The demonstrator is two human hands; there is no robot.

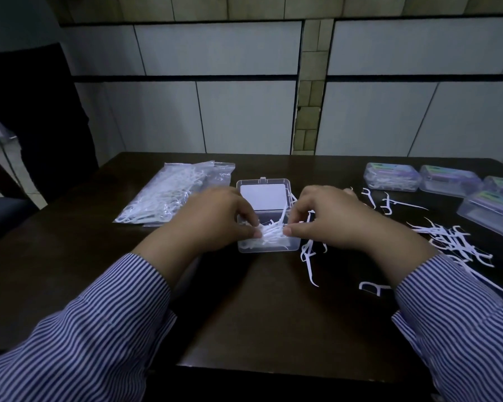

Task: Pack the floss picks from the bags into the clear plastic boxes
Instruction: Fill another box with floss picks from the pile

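An open clear plastic box (269,247) sits mid-table, its lid (263,195) tipped back. Over it, my left hand (215,219) and my right hand (328,216) both pinch one bundle of white floss picks (270,232), pressed into the box. A clear bag of floss picks (169,195) lies at the back left. Loose floss picks (459,245) are scattered on the right, and a few more picks (310,256) lie beside the box.
Several closed clear boxes with coloured labels (392,175) stand at the back right of the dark wooden table (244,314). A dark chair (35,126) is at the left. A tiled wall rises behind the table.
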